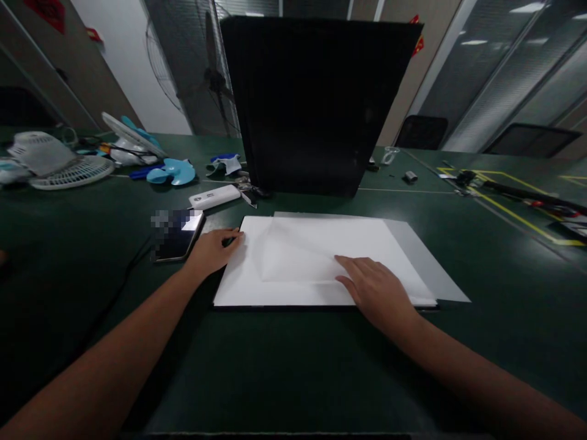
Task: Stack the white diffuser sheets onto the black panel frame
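Note:
White paper [302, 244] lies flat on a thin dark-edged base on the green table, directly in front of me. My left hand [214, 249] is at its upper left edge, thumb and forefinger tips meeting there in a pinch. Flat on the paper, right of its middle, rests my right hand [373, 287], with its fingers stretched out and thumb apart. A greyer, thinner-looking sheet [428, 263] sticks out beyond the paper's right side. A faint rectangular outline shows on the white surface. Whether the paper is one sheet or a stack is unclear.
A large black panel [316, 104] stands upright behind the paper. Left of it are a phone [177, 238], a white oblong device [214, 197], keys [247, 188], blue fan blades [172, 172] and white fan parts [68, 168]. Dark cables [527, 192] lie at far right.

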`<control>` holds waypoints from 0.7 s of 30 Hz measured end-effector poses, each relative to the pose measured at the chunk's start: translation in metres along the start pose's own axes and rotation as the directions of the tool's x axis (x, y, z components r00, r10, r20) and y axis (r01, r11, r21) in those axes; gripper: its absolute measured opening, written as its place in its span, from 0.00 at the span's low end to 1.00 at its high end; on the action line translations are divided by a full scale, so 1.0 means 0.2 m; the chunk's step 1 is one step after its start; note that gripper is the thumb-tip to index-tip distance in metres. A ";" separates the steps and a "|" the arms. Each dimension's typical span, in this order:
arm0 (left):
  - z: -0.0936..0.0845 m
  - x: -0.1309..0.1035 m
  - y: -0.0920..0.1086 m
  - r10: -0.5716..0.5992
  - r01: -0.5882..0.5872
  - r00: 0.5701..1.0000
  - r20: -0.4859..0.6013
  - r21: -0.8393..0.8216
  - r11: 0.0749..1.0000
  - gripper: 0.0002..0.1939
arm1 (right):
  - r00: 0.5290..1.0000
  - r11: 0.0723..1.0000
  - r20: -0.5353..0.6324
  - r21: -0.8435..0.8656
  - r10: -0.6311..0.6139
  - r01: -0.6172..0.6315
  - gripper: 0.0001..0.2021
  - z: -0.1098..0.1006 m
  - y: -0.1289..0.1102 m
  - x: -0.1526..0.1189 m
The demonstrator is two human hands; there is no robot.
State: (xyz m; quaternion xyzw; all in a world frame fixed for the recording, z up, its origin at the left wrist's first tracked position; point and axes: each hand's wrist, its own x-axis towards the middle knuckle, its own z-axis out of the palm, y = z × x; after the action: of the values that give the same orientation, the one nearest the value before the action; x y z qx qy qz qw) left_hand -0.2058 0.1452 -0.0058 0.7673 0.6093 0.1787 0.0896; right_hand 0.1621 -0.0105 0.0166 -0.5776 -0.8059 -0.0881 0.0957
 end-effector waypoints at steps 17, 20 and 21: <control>0.00 0.00 0.00 0.000 -0.001 1.000 -0.015 -0.023 1.000 0.21 | 0.983 0.977 0.093 0.154 -0.160 0.145 0.25 0.02 -0.32 0.01; 0.00 0.00 -0.01 0.013 -0.014 1.000 -0.021 -0.022 1.000 0.22 | 0.979 0.975 0.114 0.163 -0.172 0.152 0.27 0.01 -0.34 0.01; 0.00 0.00 -0.01 0.021 -0.022 0.999 -0.023 -0.025 0.999 0.21 | 0.977 0.973 0.115 0.169 -0.177 0.156 0.27 0.01 -0.35 0.01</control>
State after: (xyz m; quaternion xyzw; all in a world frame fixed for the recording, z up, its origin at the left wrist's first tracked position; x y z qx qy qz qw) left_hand -0.2071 0.1459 -0.0065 0.7705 0.5997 0.1963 0.0904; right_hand 0.0953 -0.0293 0.0124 -0.5029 -0.8605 0.0065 0.0812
